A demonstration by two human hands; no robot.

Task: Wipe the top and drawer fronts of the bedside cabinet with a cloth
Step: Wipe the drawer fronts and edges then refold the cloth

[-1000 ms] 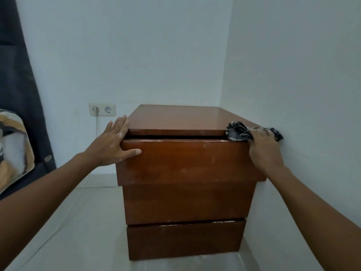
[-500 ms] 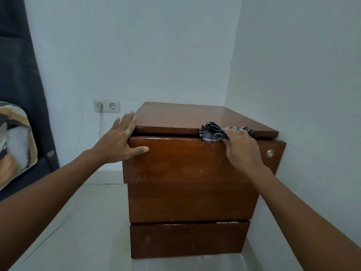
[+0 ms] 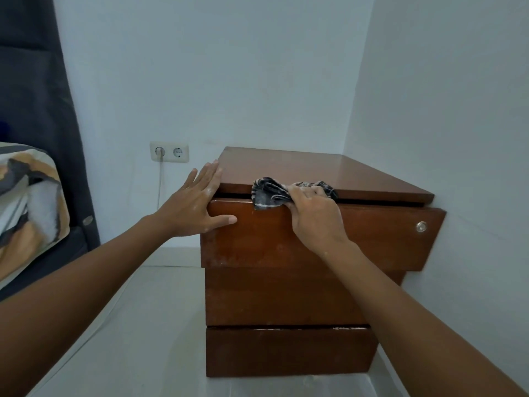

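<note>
A brown wooden bedside cabinet [image 3: 315, 170] stands in the room's corner with three drawers. Its top drawer [image 3: 380, 233] is pulled slightly out and has a small round lock at the right. My right hand [image 3: 315, 219] presses a crumpled dark patterned cloth [image 3: 269, 193] onto the upper edge of that drawer front, left of the middle. My left hand [image 3: 191, 204] lies flat with fingers spread on the cabinet's left front corner, thumb across the drawer front. The middle drawer [image 3: 272, 296] and bottom drawer [image 3: 286, 352] are closed.
White walls close in behind and on the right of the cabinet. A double wall socket [image 3: 169, 151] with a plugged white cable sits to the left. A dark curtain [image 3: 34, 110] and a patterned pillow [image 3: 25, 202] are at the far left. Pale floor tiles [image 3: 143, 339] lie below.
My right hand has slid the cloth leftward along the top drawer's upper edge, from the right end toward the middle, uncovering the round lock. My left hand has stayed on the left corner.
</note>
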